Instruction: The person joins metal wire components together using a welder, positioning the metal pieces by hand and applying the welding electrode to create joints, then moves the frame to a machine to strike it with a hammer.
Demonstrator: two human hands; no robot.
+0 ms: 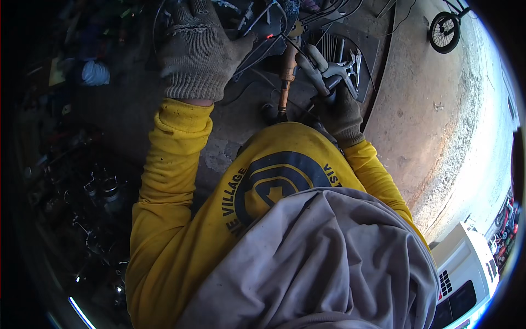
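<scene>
My left hand point(204, 55), in a worn knitted work glove, is at the upper left with its thumb stretched to the right and its fingers spread toward the top edge. Just right of the thumb is a small red glowing spot point(269, 36) among dark cables. My right hand point(341, 112), gloved too, is closed around the dark lower end of a grey tool with thick curved handles point(313, 68). Between my hands an orange-brown rod-shaped piece point(288, 71) points down toward me. Much of the work at the top is in shadow.
Black cables point(329, 13) run along the top. A ribbed metal part point(329, 46) lies beside the grey tool. A bicycle wheel point(444, 33) stands on the concrete floor point(411, 109) at the upper right. A white vehicle point(466, 268) is at the lower right; dark clutter point(104, 192) fills the left.
</scene>
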